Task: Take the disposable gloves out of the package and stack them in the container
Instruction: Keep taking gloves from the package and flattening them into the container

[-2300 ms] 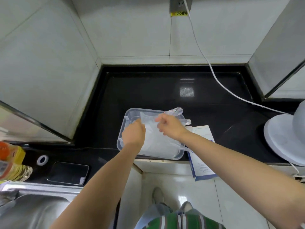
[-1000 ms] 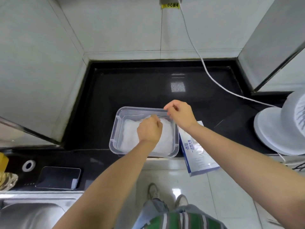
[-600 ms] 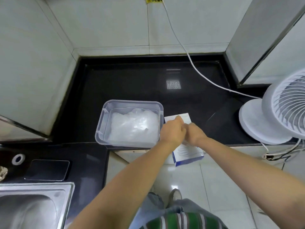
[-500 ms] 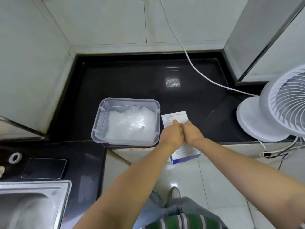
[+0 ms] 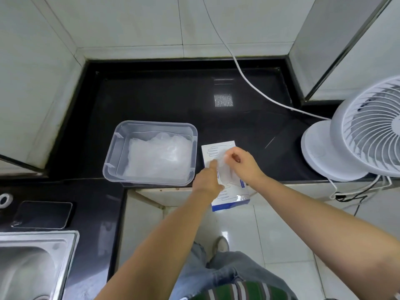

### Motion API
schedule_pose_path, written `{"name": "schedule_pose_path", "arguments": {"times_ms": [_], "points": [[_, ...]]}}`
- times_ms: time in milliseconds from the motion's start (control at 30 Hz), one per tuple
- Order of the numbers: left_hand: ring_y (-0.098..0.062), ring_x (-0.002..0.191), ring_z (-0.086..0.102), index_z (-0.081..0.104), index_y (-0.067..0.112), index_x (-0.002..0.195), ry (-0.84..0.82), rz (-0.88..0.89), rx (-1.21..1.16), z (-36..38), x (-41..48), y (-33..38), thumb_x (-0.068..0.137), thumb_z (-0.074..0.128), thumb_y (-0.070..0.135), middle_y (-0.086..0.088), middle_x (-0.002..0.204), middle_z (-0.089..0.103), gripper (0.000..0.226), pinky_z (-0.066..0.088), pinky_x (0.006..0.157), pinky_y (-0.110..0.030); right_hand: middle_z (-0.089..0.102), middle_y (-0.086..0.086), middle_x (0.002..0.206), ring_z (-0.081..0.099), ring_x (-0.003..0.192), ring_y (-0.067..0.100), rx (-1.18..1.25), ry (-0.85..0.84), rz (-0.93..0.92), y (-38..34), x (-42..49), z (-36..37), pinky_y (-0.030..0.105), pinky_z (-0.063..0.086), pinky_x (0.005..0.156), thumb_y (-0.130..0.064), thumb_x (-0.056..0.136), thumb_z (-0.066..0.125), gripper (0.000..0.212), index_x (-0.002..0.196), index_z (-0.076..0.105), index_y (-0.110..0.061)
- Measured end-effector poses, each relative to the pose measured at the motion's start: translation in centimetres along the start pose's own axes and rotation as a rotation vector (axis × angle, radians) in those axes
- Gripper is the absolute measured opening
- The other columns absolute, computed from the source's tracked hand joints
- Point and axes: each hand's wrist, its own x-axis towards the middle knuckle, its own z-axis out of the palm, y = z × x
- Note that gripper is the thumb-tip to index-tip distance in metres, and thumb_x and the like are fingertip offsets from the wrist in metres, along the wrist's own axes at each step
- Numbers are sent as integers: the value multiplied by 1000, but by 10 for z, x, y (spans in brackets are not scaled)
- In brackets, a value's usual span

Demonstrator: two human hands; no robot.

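Note:
A clear plastic container (image 5: 155, 124) sits on the black counter with a stack of thin clear gloves (image 5: 160, 159) lying inside. Right of it lies the white and blue glove package (image 5: 231, 195), overhanging the counter's front edge. My left hand (image 5: 207, 180) presses down on the package with a finger stretched forward. My right hand (image 5: 242, 163) hovers just above the package and pinches a clear glove (image 5: 225, 169) that comes up out of its opening. Both hands are close together, apart from the container.
A white fan (image 5: 357, 135) stands at the right on the counter, its white cable (image 5: 259, 92) running back up the wall. A dark phone (image 5: 43, 214), a tape roll (image 5: 3, 199) and a steel sink (image 5: 32, 267) are at the lower left.
Both hands left the container, where a glove now lies flat, and moved right to the package. My right hand has since lifted a little with a glove pinched.

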Motion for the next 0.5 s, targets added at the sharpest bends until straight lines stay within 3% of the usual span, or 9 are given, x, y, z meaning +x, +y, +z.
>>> {"name": "schedule_pose_path", "arguments": {"times_ms": [133, 267, 367, 500], "points": [[-26, 110, 60, 20, 19, 149, 9, -1, -8, -1, 1, 3, 86, 72, 25, -7, 125, 59, 82, 50, 84, -33, 62, 7, 95, 60, 84, 19, 314, 68, 59, -12, 3, -16, 36, 54, 80, -20, 100, 46, 13, 91, 55, -16], [-26, 111, 60, 13, 20, 152, -6, 2, 16, -1, 1, 4, 88, 70, 24, -8, 125, 58, 86, 49, 86, -32, 59, 0, 90, 56, 82, 11, 422, 145, 52, -27, 4, -23, 27, 51, 75, -16, 98, 42, 21, 83, 57, -17], [-26, 113, 59, 10, 20, 153, -10, -1, 38, -2, 1, 4, 88, 69, 25, -9, 128, 57, 88, 49, 89, -33, 61, 4, 101, 60, 91, 14, 439, 161, 63, -33, 2, -24, 30, 55, 80, -21, 101, 43, 18, 94, 59, -18], [-25, 110, 59, 9, 18, 154, -27, -3, 76, -1, 3, 4, 88, 68, 27, -9, 126, 58, 89, 49, 86, -33, 58, -2, 95, 58, 87, 12, 429, 175, 98, -36, -1, -24, 32, 54, 81, -25, 101, 42, 17, 95, 57, -22]]}}
